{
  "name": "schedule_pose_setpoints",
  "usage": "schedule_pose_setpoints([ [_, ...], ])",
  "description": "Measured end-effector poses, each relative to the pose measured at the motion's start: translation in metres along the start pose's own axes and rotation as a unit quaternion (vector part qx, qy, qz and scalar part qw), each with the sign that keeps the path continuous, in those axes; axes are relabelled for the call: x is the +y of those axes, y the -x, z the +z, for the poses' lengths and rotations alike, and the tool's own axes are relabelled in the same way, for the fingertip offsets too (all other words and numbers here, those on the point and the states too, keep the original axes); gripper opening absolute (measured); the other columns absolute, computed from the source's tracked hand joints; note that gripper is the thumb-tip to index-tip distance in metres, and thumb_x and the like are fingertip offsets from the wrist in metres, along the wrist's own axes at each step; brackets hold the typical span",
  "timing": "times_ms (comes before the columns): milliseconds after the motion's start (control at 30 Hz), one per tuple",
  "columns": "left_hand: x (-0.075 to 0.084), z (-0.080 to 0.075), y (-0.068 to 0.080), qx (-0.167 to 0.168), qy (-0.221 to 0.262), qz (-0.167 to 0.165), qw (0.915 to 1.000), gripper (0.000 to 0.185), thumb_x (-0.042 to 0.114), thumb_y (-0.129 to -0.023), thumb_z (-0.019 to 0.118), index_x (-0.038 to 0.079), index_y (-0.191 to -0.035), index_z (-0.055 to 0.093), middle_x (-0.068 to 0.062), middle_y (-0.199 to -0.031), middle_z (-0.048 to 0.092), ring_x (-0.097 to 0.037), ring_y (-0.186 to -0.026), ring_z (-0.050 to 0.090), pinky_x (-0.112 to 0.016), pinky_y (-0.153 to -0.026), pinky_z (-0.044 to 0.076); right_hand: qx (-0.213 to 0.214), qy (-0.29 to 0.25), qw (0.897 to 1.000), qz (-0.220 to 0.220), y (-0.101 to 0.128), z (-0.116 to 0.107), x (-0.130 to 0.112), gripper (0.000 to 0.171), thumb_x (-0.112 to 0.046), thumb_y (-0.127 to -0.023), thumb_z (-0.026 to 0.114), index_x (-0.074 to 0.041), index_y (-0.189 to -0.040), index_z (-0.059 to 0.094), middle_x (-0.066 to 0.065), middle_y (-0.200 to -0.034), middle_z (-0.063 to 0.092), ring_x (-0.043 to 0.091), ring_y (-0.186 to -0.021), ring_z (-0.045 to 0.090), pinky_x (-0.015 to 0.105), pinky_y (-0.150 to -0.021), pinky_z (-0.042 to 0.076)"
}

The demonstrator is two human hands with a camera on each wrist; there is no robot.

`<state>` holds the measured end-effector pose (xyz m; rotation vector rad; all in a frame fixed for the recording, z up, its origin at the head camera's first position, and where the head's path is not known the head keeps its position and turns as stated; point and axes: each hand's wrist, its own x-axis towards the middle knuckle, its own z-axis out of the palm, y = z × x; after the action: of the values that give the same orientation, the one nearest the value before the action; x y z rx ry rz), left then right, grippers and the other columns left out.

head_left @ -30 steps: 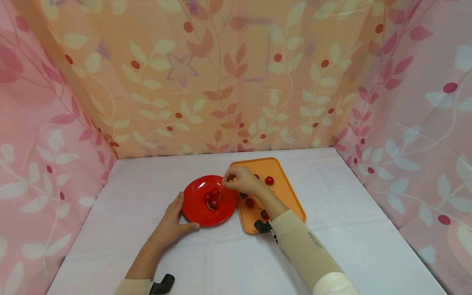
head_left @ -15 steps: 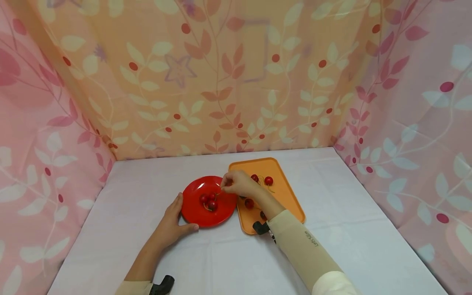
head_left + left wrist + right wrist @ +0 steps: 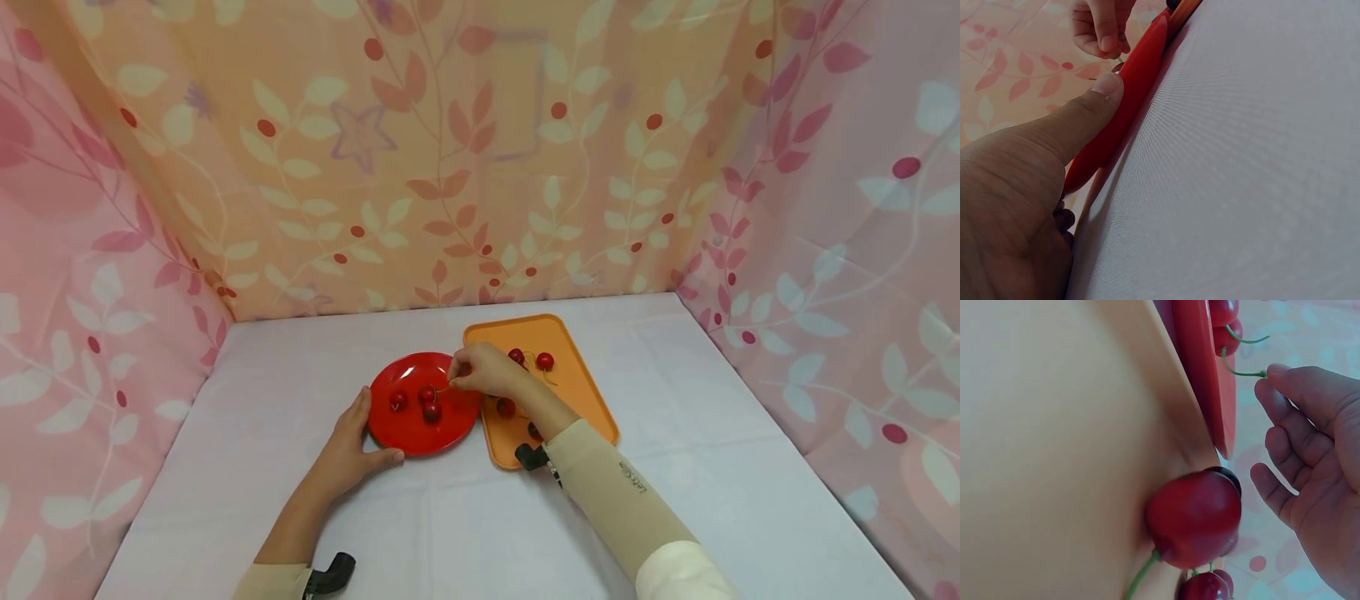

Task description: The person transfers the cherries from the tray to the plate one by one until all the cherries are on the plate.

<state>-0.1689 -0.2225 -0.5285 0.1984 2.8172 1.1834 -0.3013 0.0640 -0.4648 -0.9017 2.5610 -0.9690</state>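
Note:
My left hand [image 3: 348, 450] holds the red plate [image 3: 405, 435] at its near left rim, thumb along the front and fingers along the side. Three red cherries lie on this plate: one cherry [image 3: 398, 401] apart at the left, a darker cherry [image 3: 431, 412] in the middle, and a cherry [image 3: 427, 393] behind it. My right hand [image 3: 487, 370] is over the plate's right edge. Between thumb and forefinger it pinches the green stem [image 3: 1244, 374] of the rear cherry, whose fruit stays low at the plate. The other right fingers are loosely bent.
An orange tray [image 3: 581, 408] stands close against the plate's right side. Several more cherries lie on it, among them a cherry [image 3: 545, 361] at the back and a cherry [image 3: 506, 407] under my right wrist. Patterned curtains [image 3: 450, 167] enclose the white table [image 3: 675, 467].
The cherries on the plate have spread out: one has rolled left, away from the other two. My right hand, still pinching the stem, has shifted slightly left and down. The left hand stays put.

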Motion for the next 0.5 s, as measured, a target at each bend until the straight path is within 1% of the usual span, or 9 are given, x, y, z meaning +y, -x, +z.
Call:
schedule_pose_setpoints([
  [100,0.001,0.0,0.0,0.0,0.003,0.007,1.0,0.13,0.059,-0.073,0.086,0.019,-0.166,0.005,-0.009,-0.173,0.009,-0.04,-0.156,0.013,-0.062,-0.111,0.043,0.009,-0.001,1.0,-0.001,0.004,-0.005,-0.001,0.003,-0.021,-0.093,0.078,-0.022,-0.093,0.075,-0.011,-0.088,0.071,0.015,-0.088,0.063,0.025,-0.08,0.058],
  [200,0.0,0.001,0.001,0.001,0.005,0.017,0.9998,0.129,0.056,-0.074,0.087,0.017,-0.166,0.005,-0.01,-0.173,0.009,-0.041,-0.156,0.013,-0.062,-0.111,0.043,0.022,0.007,1.0,-0.003,0.011,-0.013,-0.002,0.004,-0.021,-0.093,0.077,-0.021,-0.097,0.077,-0.012,-0.091,0.07,0.018,-0.095,0.063,0.027,-0.083,0.058],
  [367,-0.002,0.002,0.002,0.001,0.002,0.019,0.9998,0.129,0.055,-0.074,0.087,0.016,-0.166,0.005,-0.011,-0.173,0.009,-0.041,-0.156,0.013,-0.061,-0.111,0.043,0.041,0.046,0.998,-0.012,0.023,-0.028,-0.002,0.008,-0.022,-0.095,0.076,-0.017,-0.101,0.077,-0.01,-0.094,0.07,0.022,-0.101,0.063,0.033,-0.09,0.055],
  [433,-0.002,0.002,0.002,0.003,0.0,0.019,0.9998,0.129,0.055,-0.074,0.087,0.017,-0.166,0.005,-0.01,-0.173,0.01,-0.041,-0.156,0.014,-0.061,-0.109,0.045,0.056,0.051,0.997,-0.009,0.028,-0.035,-0.001,0.01,-0.021,-0.095,0.075,-0.015,-0.103,0.077,-0.008,-0.096,0.07,0.023,-0.101,0.062,0.033,-0.089,0.054],
  [500,-0.001,0.0,0.0,0.006,-0.003,0.021,0.9997,0.129,0.056,-0.074,0.087,0.018,-0.166,0.005,-0.01,-0.173,0.01,-0.041,-0.156,0.014,-0.062,-0.108,0.045,0.072,0.046,0.996,0.003,0.034,-0.044,-0.001,0.011,-0.021,-0.095,0.075,-0.014,-0.104,0.077,-0.007,-0.098,0.069,0.025,-0.101,0.061,0.033,-0.086,0.056],
])
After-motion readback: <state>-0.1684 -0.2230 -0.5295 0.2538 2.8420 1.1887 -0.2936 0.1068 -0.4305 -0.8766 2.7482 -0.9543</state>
